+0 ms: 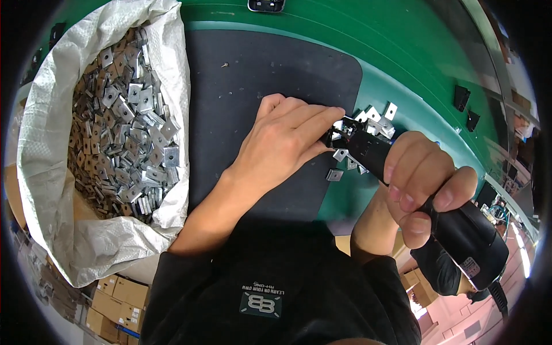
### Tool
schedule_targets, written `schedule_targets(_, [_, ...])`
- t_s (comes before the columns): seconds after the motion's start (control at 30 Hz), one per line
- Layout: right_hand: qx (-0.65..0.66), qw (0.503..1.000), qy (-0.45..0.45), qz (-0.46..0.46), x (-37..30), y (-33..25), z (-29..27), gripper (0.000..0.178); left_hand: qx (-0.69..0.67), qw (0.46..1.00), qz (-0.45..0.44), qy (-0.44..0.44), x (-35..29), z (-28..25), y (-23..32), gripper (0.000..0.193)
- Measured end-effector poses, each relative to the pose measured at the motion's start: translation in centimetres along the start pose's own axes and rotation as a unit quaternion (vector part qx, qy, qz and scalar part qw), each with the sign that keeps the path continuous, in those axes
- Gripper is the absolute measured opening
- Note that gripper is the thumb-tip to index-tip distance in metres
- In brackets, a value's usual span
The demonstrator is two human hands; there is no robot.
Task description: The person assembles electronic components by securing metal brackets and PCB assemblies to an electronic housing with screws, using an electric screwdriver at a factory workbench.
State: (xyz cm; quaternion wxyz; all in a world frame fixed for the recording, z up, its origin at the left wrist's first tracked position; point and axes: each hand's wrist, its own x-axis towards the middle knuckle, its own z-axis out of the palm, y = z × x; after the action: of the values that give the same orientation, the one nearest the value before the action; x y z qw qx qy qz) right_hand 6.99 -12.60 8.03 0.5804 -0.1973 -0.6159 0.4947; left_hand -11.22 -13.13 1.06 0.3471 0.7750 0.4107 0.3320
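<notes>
My right hand (pixel 422 178) is wrapped round a black electric screwdriver (pixel 468 233), which points up and to the left. The screwdriver's front end meets a small black part (pixel 329 138) with shiny metal in it. My left hand (pixel 282 132) grips this part at the edge of the dark mat, with its fingers bent over it and hiding much of it. Small square metal plates with a hole (pixel 374 115) lie loosely around the tool's tip on the green surface.
A white woven sack (pixel 49 138) full of metal plates (pixel 123 126) stands at the left, beside the dark mat (pixel 224 109). Beyond the mat runs a green belt (pixel 345 29), with black pieces (pixel 462 98) at the right. Another person (pixel 440 267) is partly visible behind the screwdriver.
</notes>
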Motion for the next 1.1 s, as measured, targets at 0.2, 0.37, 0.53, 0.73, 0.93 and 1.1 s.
schedule_targets(0.2, [0.023,1.0,-0.015,0.01,0.4,-0.1,-0.6,0.041,0.001,1.0,0.003,0.005,-0.1,0.2,0.1,0.049])
schedule_targets(0.37, [0.041,0.998,-0.042,-0.008,0.1,-3.3,-0.8,0.052,0.004,1.0,0.005,-0.017,0.0,0.0,0.5,0.049])
schedule_targets(0.53, [0.021,0.978,0.205,-0.022,-3.3,-7.3,-0.3,0.054,0.018,1.0,-0.007,-0.012,-0.1,-0.2,0.8,0.052])
schedule_targets(0.73, [0.089,0.934,0.33,0.102,-7.3,-9.1,-1.6,0.067,-0.116,0.991,-0.071,-0.011,5.8,0.8,5.1,0.052])
schedule_targets(0.93, [0.137,0.919,0.314,0.197,-7.7,-10.7,-1.2,0.063,-0.115,0.98,0.046,-0.154,16.3,4.1,6.9,0.047])
schedule_targets(1.1, [0.156,0.937,0.101,0.296,-6.4,-10.9,2.8,0.061,-0.115,0.924,0.018,-0.365,21.7,6.8,-1.0,0.049])
